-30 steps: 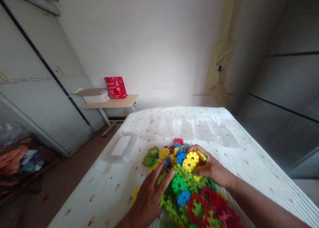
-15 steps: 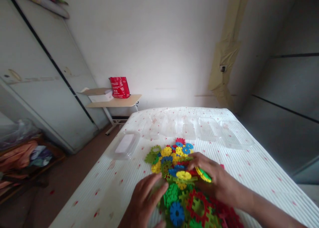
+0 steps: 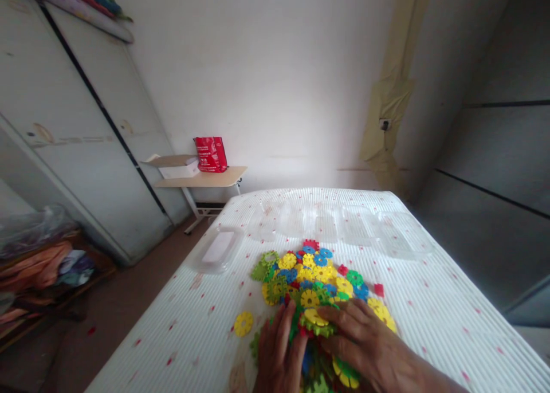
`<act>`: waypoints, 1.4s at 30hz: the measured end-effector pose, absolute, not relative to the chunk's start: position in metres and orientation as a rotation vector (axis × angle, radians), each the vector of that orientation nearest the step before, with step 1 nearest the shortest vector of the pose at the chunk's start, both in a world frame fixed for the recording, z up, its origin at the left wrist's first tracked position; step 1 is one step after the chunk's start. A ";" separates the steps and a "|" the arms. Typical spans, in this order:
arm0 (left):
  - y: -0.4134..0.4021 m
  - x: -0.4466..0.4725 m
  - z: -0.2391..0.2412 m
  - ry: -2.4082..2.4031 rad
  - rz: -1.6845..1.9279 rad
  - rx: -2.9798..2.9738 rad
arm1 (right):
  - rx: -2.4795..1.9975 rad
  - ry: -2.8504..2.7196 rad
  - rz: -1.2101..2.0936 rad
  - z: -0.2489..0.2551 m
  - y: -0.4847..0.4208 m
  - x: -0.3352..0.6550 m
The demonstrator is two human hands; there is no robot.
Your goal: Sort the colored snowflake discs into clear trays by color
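Note:
A heap of plastic interlocking toy pieces (image 3: 324,272), notched discs and gear-like rings in yellow, blue, green and red, lies on the striped sheet. My left hand (image 3: 281,350) rests against the heap's near left part, fingers stretched forward and holding nothing visible. Across the near right part lies my right hand (image 3: 367,338), its fingers reaching over the pieces and touching a yellow disc (image 3: 315,317). A yellow and green disc (image 3: 346,374) shows beneath that hand. Pieces under both palms are hidden. One yellow disc (image 3: 243,323) sits apart, left of my left hand.
Several clear plastic containers (image 3: 361,224) stand in a row beyond the heap. A clear box (image 3: 219,250) with a white paper is at left. Behind the covered surface (image 3: 433,307), a small table (image 3: 215,178) holds a red bag (image 3: 211,154) and a white box (image 3: 178,168).
My hands have come closer together over the near part of the heap. Pieces on the right, covered before by my right hand, now show. A yellow disc now lies apart at left.

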State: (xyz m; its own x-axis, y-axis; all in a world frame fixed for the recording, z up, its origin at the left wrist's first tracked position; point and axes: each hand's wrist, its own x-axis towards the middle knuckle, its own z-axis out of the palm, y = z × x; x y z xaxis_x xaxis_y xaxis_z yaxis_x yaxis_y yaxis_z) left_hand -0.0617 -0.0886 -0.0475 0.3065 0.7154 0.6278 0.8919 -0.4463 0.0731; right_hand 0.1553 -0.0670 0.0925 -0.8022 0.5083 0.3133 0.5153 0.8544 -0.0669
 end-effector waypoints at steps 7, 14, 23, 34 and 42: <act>-0.088 -0.077 -0.031 -1.525 -0.768 -2.384 | -0.659 -2.482 -0.145 0.029 -0.061 0.154; -0.090 -0.118 0.002 -1.634 -0.816 -2.715 | -1.137 -2.368 0.239 0.050 -0.039 0.183; 0.022 -0.116 0.009 -2.368 -0.947 -2.175 | -1.898 -2.193 0.181 0.012 0.041 0.193; 0.039 -0.068 0.001 -2.255 -0.945 -2.246 | -1.829 -2.288 0.575 0.031 0.065 0.115; 0.039 -0.056 0.007 -2.242 -1.383 -2.368 | -1.534 -2.130 0.853 0.023 0.065 0.101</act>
